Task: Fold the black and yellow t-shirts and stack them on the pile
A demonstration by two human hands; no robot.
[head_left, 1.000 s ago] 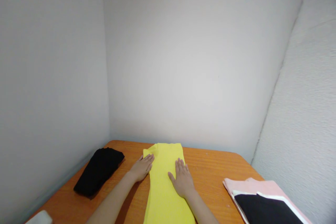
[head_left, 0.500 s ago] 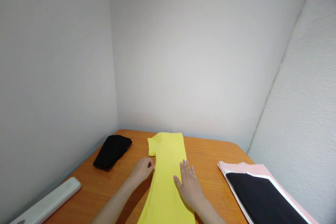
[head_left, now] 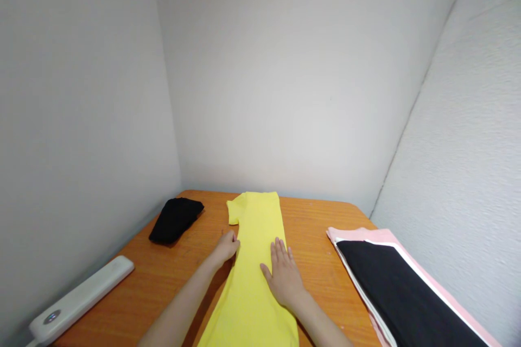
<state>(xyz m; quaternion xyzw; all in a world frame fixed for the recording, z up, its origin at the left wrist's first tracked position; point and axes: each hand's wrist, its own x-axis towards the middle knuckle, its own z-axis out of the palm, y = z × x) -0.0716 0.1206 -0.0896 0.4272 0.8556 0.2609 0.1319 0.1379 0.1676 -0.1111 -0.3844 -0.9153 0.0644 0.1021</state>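
Observation:
A yellow short-sleeved T-shirt (head_left: 257, 265) lies lengthwise on the wooden table, narrowed as if folded along its length. One sleeve sticks out at its far left. My left hand (head_left: 226, 248) is at the shirt's left side below that sleeve, thumb and fingers pinched together on the edge of the cloth. Flat on the shirt's right part rests my right hand (head_left: 285, 276), its fingers stretched out toward the far end and its thumb apart. The near end of the shirt runs out of the bottom of the view.
On the right of the table (head_left: 317, 227) lies a stack of flat cloths: a black one (head_left: 399, 282) over white and pink ones (head_left: 378, 236). A folded black cloth (head_left: 175, 219) sits at the far left. Nearer, a long white device (head_left: 85, 298) lies by the left wall.
My left fingers have closed onto the shirt's left edge from a loose curl beside it. My right hand stays flat on the cloth. The whole view has tilted slightly.

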